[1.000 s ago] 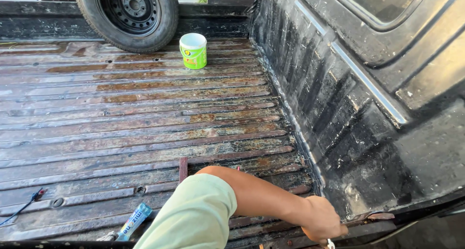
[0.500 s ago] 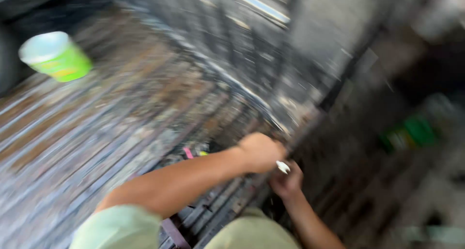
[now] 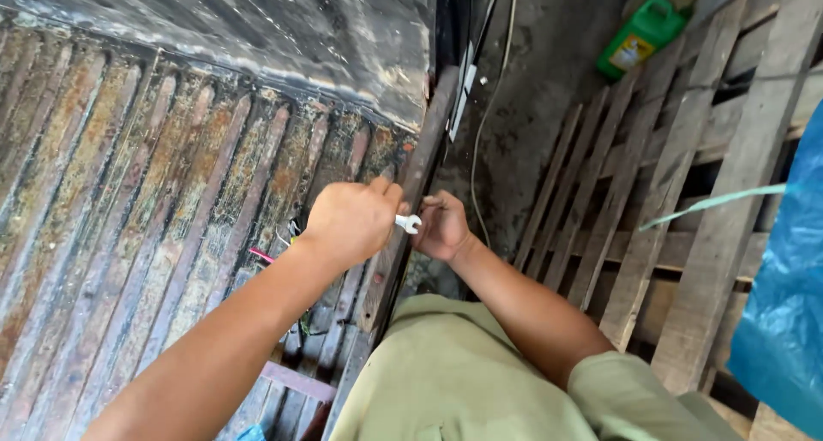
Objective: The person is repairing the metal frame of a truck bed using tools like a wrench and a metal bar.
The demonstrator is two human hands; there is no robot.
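Observation:
My left hand (image 3: 350, 222) is closed around a small silver open-ended wrench (image 3: 407, 223), whose jaw pokes out toward my right hand (image 3: 442, 227). The right hand is curled with its fingertips pinched next to the wrench jaw, at the rusty rear edge rail (image 3: 426, 141) of the truck bed (image 3: 129, 201). What the right fingers pinch is too small to make out. Both forearms reach out from pale green sleeves at the bottom.
The ribbed, rusty bed floor fills the left, with its black side wall (image 3: 257, 30) at the top. Red and green wires (image 3: 274, 254) lie under my left wrist. A wooden pallet (image 3: 669, 192), a green jug (image 3: 641, 35) and blue plastic sheet (image 3: 784, 278) are on the right.
The view swung from the bed floor with the tyre and green bucket to the bed's rear edge. My right hand came up to meet the left at the wrench.

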